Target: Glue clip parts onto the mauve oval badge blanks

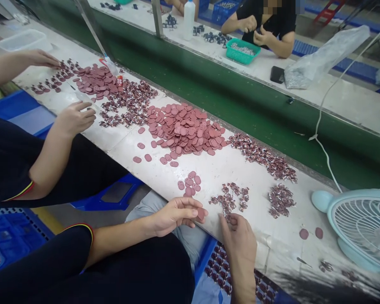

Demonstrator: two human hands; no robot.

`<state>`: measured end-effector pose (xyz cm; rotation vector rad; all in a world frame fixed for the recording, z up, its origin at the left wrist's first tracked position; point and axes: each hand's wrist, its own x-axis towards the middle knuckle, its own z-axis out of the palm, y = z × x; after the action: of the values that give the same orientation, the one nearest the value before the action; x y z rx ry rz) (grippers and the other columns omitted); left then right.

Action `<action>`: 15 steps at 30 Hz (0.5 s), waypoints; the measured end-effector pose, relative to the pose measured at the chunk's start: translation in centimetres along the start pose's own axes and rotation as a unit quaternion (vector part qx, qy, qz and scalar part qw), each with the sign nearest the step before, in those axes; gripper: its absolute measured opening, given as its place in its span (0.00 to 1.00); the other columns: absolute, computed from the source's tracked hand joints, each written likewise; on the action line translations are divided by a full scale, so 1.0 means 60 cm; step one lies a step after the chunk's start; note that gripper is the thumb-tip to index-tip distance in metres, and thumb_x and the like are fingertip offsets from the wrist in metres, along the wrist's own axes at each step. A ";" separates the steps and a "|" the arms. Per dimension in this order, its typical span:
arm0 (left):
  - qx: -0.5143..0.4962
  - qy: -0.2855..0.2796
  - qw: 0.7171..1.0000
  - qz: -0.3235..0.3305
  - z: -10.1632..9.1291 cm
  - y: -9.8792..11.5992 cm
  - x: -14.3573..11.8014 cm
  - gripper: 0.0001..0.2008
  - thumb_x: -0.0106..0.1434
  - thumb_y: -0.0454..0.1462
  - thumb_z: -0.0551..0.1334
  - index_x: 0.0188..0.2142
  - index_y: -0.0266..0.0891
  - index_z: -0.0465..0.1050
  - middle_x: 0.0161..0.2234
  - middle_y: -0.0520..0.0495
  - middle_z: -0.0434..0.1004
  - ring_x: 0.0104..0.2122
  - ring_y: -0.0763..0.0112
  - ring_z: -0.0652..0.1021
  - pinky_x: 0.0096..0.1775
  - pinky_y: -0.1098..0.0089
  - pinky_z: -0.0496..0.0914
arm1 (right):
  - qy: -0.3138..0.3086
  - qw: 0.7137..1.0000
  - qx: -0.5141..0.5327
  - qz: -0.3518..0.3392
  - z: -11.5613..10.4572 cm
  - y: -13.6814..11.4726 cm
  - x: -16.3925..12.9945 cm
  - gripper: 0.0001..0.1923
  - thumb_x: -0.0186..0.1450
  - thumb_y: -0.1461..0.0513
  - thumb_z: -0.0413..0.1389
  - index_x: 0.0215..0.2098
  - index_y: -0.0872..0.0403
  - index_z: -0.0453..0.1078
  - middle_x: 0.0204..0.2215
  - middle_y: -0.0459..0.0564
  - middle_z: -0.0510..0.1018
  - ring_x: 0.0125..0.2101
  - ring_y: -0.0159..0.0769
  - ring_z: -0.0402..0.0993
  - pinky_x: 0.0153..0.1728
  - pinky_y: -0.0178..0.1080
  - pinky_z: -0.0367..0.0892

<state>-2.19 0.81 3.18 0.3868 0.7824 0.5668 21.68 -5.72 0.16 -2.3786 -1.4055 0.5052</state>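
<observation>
I saw a maroon disc [201,213] pinched in the fingertips of my left hand [174,216] at the near edge of the white table [228,169]. My right hand [237,236] rested with fingers loosely curled, touching small dark parts [229,200] just beside it. A large disc pile [185,128] lay farther back, a pale blue fan [361,223] at right, and a co-worker's hand [74,118] to the left.

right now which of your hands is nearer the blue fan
Right. The right hand rests on the table edge partway toward the blue fan; the left hand holds a maroon disc farther away.
</observation>
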 end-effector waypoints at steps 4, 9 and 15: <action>-0.007 -0.005 1.000 -0.007 -0.002 -0.004 0.000 0.22 0.53 0.42 0.81 0.43 0.36 0.81 0.45 0.40 0.88 0.39 0.64 0.87 0.34 0.73 0.77 | -0.032 0.999 0.003 0.043 -0.016 0.008 -0.009 0.17 0.64 0.46 0.54 0.39 0.46 0.76 0.36 0.53 0.87 0.38 0.54 0.84 0.43 0.55 0.76; -0.017 -0.022 1.000 -0.013 0.005 -0.015 0.000 0.20 0.53 0.41 0.82 0.42 0.36 0.82 0.47 0.38 0.88 0.41 0.64 0.87 0.36 0.74 0.77 | -0.004 0.996 0.058 0.067 -0.049 0.029 -0.033 0.14 0.61 0.45 0.57 0.37 0.40 0.79 0.33 0.48 0.86 0.36 0.55 0.85 0.44 0.61 0.79; -0.025 -0.089 0.996 -0.015 0.025 -0.042 0.005 0.18 0.51 0.39 0.82 0.39 0.37 0.85 0.45 0.39 0.89 0.41 0.63 0.87 0.39 0.70 0.78 | 0.028 0.920 0.382 0.084 -0.053 -0.011 -0.104 0.11 0.56 0.45 0.68 0.34 0.36 0.78 0.25 0.43 0.85 0.22 0.46 0.82 0.22 0.48 0.81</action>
<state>-0.06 -1.16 2.71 0.3744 0.6009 0.5154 19.86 -11.25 4.10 -1.8396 -0.7635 0.8398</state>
